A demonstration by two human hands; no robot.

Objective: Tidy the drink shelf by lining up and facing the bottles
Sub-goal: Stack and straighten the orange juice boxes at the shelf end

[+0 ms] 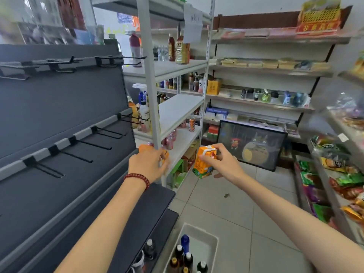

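Each hand carries a drink at the white rack (pixel 152 99), probably so both can be set down and faced in one reach. The right hand (pixel 223 161) clasps an orange juice carton (pixel 203 166) by its upper part, holding it in the air, slightly tilted, just in front of the rack's lower shelf (pixel 183 142). The left hand (pixel 148 164) curls round a second orange carton (pixel 144 148) at the rack's front post, most of it hidden behind the fingers. Pink bottles (pixel 169 141) stand on that shelf behind the post. Below the rack, on the pale tiled floor (pixel 226 203), a white tub (pixel 204 245) holds capped bottles (pixel 188 257). Left of the rack runs a dark hook panel (pixel 59 115), and right of it stand stocked shop shelves.
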